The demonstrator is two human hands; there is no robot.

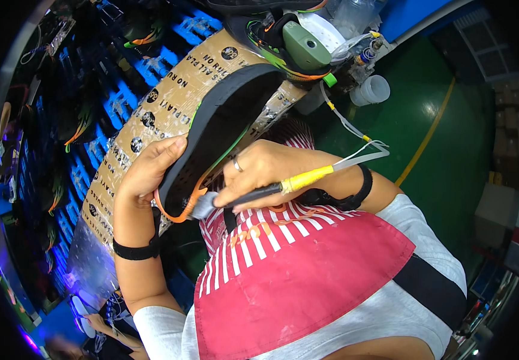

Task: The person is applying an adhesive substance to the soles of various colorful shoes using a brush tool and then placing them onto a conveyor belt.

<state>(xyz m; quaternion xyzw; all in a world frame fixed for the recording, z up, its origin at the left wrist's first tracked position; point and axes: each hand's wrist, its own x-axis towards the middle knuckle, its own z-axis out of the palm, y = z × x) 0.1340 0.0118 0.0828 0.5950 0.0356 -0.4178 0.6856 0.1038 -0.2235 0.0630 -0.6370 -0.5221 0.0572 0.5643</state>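
Left of a bucket (369,91), left fingers (172,150) clasp a shoe (212,139), right fingers (231,189) a brush (264,193).

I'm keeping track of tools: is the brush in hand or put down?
In hand: the right hand grips the brush by its dark handle, bristles at the orange end of the black shoe piece.
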